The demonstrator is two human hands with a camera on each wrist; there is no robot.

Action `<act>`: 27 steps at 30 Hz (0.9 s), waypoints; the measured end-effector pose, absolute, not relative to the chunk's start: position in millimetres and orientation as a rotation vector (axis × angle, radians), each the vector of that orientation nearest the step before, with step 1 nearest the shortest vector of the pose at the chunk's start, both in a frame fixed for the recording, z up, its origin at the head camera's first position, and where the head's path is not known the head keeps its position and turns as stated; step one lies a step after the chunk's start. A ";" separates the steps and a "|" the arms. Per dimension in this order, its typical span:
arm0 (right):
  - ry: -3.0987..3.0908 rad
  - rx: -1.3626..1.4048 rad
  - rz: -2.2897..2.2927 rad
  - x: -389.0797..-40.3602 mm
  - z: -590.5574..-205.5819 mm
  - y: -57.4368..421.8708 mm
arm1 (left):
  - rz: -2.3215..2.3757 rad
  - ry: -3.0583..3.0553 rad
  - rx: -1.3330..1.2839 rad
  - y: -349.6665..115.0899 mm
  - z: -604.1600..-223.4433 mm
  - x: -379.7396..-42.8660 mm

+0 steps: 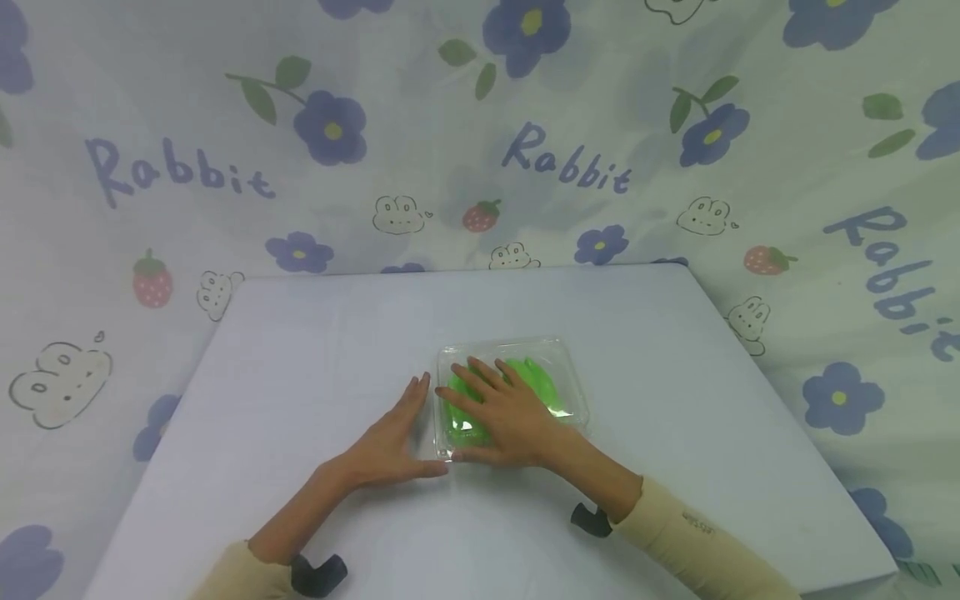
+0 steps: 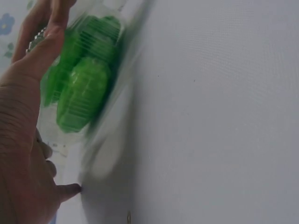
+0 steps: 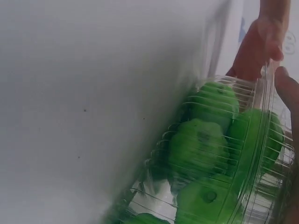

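A clear plastic clamshell box (image 1: 573, 387) lies on the white table with several rounded, lumpy green things (image 1: 536, 382) inside; their kind cannot be told. Across the top of its lid my right hand (image 1: 512, 421) rests with fingers spread and its thumb by the near edge. My left hand (image 1: 384, 448) stands along the box's left side, fingers straight and thumb held apart. The left wrist view has the green things (image 2: 84, 93) behind the ribbed plastic wall, beyond the left hand (image 2: 21, 112). In the right wrist view, the box's rim (image 3: 254, 154) runs close to the right hand.
A white cloth covers the table (image 1: 330, 333). Behind and around it hangs a curtain (image 1: 420, 108) printed with rabbits, flowers and strawberries. Dark wrist mounts (image 1: 318, 577) jut out beside both sleeves.
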State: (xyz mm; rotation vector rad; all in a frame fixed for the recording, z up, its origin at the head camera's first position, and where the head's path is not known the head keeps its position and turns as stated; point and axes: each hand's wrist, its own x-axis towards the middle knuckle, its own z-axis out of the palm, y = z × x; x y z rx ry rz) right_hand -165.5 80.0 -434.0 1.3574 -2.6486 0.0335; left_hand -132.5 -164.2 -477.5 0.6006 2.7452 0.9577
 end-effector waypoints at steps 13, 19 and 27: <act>-2.603 1.374 0.009 -163.8 -435.5 81.4 | 0.943 2.792 0.607 -156.5 -479.8 -130.0; -2.586 1.379 0.001 -164.4 -436.4 81.4 | 0.938 2.813 0.609 -154.6 -481.5 -129.9; -2.563 1.386 -0.003 -165.2 -436.0 81.1 | 0.947 2.842 0.630 -154.3 -484.7 -130.1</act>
